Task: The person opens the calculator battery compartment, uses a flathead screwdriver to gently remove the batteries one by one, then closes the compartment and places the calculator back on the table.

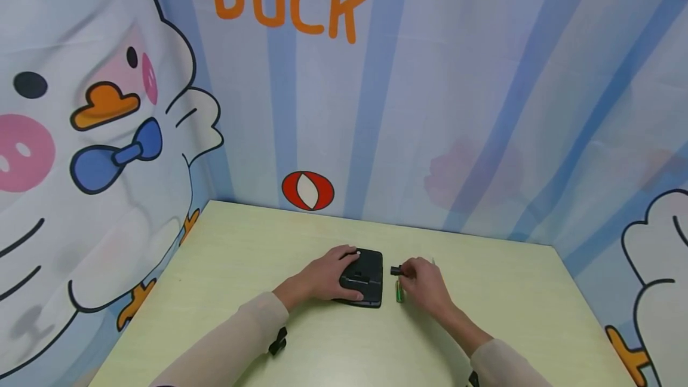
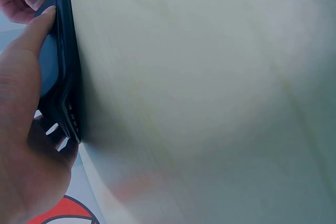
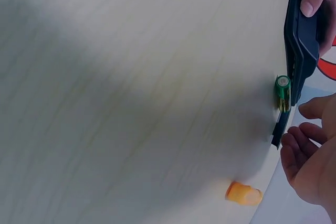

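Observation:
A flat black device point(image 1: 371, 267), shaped like a desk calculator lying face down, rests on the table. My left hand point(image 1: 329, 273) grips its left side, with the thumb point(image 2: 46, 22) on its back and fingers curled round the edge. To its right lies a small black cover-like piece point(image 1: 395, 270). My right hand point(image 1: 426, 282) is at that piece; in the right wrist view its thumb stands apart from its bent fingers point(image 3: 294, 153), which are right beside the piece point(image 3: 278, 132). A green battery point(image 1: 399, 292) lies between the device and my right hand.
An orange object point(image 3: 244, 193) lies on the table near my right hand, mostly hidden behind it in the head view. The pale wooden table point(image 1: 242, 243) ends at a back edge against a printed duck curtain point(image 1: 333, 106).

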`<action>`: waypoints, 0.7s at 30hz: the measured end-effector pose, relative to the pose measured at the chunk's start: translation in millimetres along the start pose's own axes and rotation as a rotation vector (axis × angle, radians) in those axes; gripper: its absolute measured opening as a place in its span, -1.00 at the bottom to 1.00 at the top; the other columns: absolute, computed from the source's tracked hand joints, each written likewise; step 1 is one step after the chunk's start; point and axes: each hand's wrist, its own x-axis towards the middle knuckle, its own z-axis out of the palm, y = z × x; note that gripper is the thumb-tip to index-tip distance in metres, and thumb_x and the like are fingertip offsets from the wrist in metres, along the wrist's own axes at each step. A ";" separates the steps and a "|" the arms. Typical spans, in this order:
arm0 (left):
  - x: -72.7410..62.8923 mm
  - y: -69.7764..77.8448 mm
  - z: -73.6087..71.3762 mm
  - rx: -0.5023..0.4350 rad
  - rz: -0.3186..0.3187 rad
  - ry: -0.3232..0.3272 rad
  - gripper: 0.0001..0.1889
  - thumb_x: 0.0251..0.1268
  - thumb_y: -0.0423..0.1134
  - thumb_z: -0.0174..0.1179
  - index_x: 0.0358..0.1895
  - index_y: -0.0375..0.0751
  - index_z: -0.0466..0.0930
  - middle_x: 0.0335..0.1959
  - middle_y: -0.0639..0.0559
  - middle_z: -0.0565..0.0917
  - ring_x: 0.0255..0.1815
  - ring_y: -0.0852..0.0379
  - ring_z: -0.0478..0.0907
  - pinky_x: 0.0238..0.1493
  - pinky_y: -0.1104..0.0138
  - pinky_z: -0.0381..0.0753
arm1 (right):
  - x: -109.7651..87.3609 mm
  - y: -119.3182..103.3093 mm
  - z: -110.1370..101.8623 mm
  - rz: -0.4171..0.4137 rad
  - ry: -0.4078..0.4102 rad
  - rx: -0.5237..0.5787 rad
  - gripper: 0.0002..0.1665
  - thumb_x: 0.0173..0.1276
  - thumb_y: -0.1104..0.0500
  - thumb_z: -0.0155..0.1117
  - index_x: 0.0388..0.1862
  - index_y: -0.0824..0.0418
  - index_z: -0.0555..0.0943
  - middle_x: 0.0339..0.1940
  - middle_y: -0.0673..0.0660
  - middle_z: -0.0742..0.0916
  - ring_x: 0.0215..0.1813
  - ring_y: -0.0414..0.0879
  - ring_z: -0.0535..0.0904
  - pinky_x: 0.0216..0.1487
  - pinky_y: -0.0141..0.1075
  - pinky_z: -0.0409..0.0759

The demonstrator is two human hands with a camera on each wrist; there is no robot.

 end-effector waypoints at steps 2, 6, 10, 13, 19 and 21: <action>-0.3 -0.1 -0.6 -0.003 0.002 0.000 0.06 0.24 0.47 0.32 0.69 -0.04 0.24 0.70 -0.03 0.17 0.69 -0.03 0.12 0.52 0.02 0.40 | 1.5 1.7 -0.1 -0.024 0.006 -0.016 -0.83 0.33 0.34 0.46 -0.12 0.36 0.74 -0.24 0.15 0.75 -0.16 0.02 0.68 -0.02 0.01 0.68; -0.6 -0.5 -1.2 -0.007 0.007 0.000 0.06 0.24 0.46 0.32 0.68 -0.05 0.24 0.70 -0.03 0.17 0.69 -0.03 0.12 0.52 0.02 0.41 | 5.1 5.5 0.0 -0.064 0.014 -0.040 -0.78 0.33 0.33 0.49 -0.07 0.38 0.73 -0.21 0.17 0.74 -0.13 0.06 0.68 0.01 0.05 0.67; -0.1 -0.5 -1.1 0.000 0.007 0.001 0.06 0.24 0.47 0.32 0.68 -0.05 0.25 0.70 -0.04 0.18 0.69 -0.03 0.13 0.52 0.02 0.41 | 8.1 10.0 0.6 -0.105 0.010 -0.056 -0.73 0.33 0.34 0.50 -0.01 0.39 0.72 -0.14 0.21 0.74 -0.05 0.11 0.69 0.06 0.06 0.67; -0.1 0.0 -1.1 0.003 0.007 0.000 0.06 0.23 0.47 0.32 0.68 -0.06 0.26 0.69 -0.04 0.18 0.68 -0.03 0.14 0.52 0.02 0.41 | 10.6 12.4 0.7 -0.135 -0.005 -0.079 -0.73 0.34 0.35 0.49 0.00 0.38 0.72 -0.12 0.21 0.74 -0.02 0.12 0.69 0.09 0.07 0.67; -0.7 0.8 -2.5 -0.002 0.007 -0.004 0.06 0.24 0.46 0.32 0.68 -0.06 0.26 0.69 -0.04 0.18 0.68 -0.03 0.14 0.51 0.03 0.42 | 16.9 15.3 1.3 -0.169 -0.040 -0.123 -0.75 0.34 0.36 0.50 -0.02 0.33 0.72 -0.11 0.16 0.75 0.01 0.09 0.68 0.13 0.06 0.66; -0.6 0.9 -2.7 -0.001 0.007 -0.004 0.06 0.24 0.47 0.32 0.67 -0.06 0.26 0.69 -0.04 0.18 0.68 -0.02 0.14 0.51 0.03 0.42 | 18.5 16.1 1.6 -0.176 -0.045 -0.132 -0.76 0.33 0.36 0.50 -0.03 0.32 0.73 -0.11 0.15 0.75 0.01 0.08 0.68 0.12 0.06 0.66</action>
